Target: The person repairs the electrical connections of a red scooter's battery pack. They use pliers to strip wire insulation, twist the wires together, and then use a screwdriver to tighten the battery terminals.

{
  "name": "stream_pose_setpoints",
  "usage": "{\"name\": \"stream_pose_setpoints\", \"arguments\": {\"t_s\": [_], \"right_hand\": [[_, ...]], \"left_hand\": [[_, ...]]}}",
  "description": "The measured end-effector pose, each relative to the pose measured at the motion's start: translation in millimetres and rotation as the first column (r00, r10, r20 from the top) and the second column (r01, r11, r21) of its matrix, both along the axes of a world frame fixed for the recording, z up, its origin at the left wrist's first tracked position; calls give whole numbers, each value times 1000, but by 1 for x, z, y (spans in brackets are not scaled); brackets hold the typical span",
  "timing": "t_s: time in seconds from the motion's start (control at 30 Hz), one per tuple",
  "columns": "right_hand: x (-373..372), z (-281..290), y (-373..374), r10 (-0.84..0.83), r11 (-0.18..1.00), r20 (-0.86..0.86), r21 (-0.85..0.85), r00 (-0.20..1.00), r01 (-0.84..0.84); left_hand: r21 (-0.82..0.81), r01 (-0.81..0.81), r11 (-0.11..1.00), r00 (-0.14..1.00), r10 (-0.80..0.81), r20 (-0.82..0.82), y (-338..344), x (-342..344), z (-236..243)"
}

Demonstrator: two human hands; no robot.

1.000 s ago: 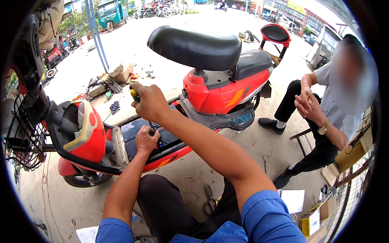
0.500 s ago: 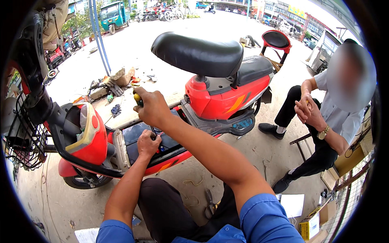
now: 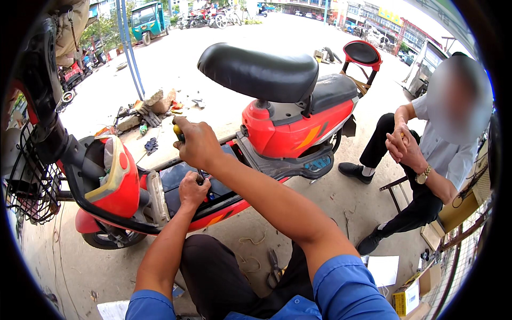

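Observation:
A red electric scooter [image 3: 266, 133] stands across in front of me with its floorboard compartment uncovered. Dark battery blocks [image 3: 172, 181] sit in that compartment. Up above it, my right hand [image 3: 200, 143] is closed around a yellow-and-black screwdriver handle [image 3: 177, 131]; its shaft is hidden. Lower and nearer, my left hand [image 3: 193, 189] is closed at the batteries, with a small dark piece [image 3: 200, 180] showing at its fingers. What that piece is I cannot make out. Small blue and red parts [image 3: 210, 196] lie just beside this hand.
A seated person [image 3: 421, 154] is at the right with hands clasped. Scissors [image 3: 274, 266] lie on the ground between my legs. An opened carton [image 3: 418, 290] and white paper [image 3: 383, 270] are at lower right. Rubble and gloves [image 3: 152, 114] lie beyond the scooter.
My right hand has shifted very slightly left with the screwdriver. My left hand stays at the batteries. The whole view has moved a touch.

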State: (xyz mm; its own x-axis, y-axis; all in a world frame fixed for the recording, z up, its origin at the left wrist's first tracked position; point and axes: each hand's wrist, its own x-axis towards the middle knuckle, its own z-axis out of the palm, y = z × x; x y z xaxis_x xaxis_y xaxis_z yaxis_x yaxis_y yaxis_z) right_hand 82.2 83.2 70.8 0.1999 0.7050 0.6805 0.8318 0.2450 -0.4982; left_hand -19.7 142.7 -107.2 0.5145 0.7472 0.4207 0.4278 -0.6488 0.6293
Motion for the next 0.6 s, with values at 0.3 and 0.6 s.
{"name": "stream_pose_setpoints", "arguments": {"t_s": [0.3, 0.6], "right_hand": [[2, 4, -1, 90, 996, -27, -16, 996, -90], [5, 0, 1, 81, 996, -13, 49, 997, -80]], "left_hand": [[-12, -23, 1000, 999, 22, -34, -5, -1, 5], [12, -19, 1000, 1000, 20, -16, -6, 0, 6]]}}
